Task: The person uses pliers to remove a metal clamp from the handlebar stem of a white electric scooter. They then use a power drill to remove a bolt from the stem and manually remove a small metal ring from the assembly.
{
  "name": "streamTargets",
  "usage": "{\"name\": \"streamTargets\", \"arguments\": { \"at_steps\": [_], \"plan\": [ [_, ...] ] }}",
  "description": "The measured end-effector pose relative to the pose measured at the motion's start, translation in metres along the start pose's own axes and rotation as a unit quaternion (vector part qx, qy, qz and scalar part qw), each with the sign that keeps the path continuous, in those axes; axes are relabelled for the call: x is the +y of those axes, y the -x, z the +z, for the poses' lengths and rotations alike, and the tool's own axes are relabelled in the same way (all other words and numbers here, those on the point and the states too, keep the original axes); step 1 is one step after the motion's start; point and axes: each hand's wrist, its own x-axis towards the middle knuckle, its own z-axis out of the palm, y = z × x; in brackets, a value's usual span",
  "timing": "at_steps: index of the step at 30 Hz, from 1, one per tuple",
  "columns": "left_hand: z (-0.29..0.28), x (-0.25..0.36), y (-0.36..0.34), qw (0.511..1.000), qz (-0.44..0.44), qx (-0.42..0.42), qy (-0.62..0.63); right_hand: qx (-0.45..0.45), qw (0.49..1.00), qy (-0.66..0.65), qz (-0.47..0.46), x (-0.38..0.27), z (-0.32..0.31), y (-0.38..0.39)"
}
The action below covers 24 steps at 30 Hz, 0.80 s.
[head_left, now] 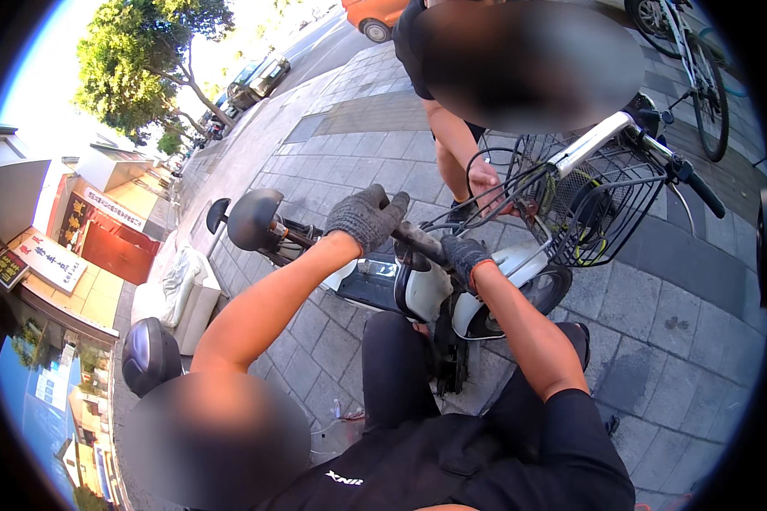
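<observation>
Both my hands wear dark grey knit gloves and are on a dark tube at the front of a white electric scooter. My left hand is closed around the tube's left end. Farther along to the right, my right hand wraps round the same tube; its fingertips are partly hidden. Beyond it, the white handlebar and black wire basket lean to the right, with black cables running back toward the tube. Another person's bare hand is at these cables.
The scooter's dark saddle is on the left, its front wheel on the right. A bicycle stands at the upper right. A covered pale sofa and a dark rounded case are at the left. Grey paving lies around.
</observation>
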Motion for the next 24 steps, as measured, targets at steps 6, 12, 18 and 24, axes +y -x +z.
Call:
{"name": "streamTargets", "arguments": {
  "at_steps": [6,12,18,24],
  "plan": [
    [-0.013,-0.019,0.007,0.949,0.29,0.042,-0.114,-0.018,0.976,-0.182,0.118,0.001,0.012,-0.015],
    [-0.008,-0.038,-0.015,0.892,0.443,0.064,-0.065,-0.014,0.993,-0.103,0.064,0.001,0.01,-0.008],
    [0.007,-0.01,0.01,0.992,0.109,0.055,0.043,0.006,0.997,0.074,-0.031,0.0,0.002,0.001],
    [-0.007,0.008,0.01,0.998,-0.052,-0.026,0.025,0.035,0.938,-0.29,0.186,-0.025,0.002,0.018]
  ]
}}
